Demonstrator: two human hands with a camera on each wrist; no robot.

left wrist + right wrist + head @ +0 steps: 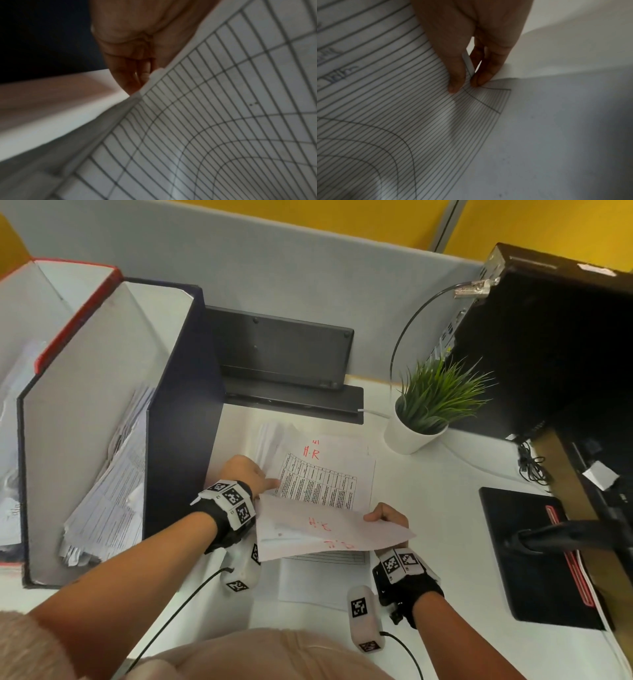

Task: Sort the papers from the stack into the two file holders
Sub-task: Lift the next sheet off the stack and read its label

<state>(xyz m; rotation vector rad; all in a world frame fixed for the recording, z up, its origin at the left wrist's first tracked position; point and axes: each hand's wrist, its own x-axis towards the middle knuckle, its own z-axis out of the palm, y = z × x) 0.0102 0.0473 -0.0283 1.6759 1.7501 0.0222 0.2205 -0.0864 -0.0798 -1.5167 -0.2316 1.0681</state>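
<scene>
Pinching a lifted sheet (329,529), both hands (388,517) bare a stack (325,474) page marked "H.R".

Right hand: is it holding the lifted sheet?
Yes, the right hand pinches the lifted sheet's edge between thumb and fingers in the right wrist view.
</scene>
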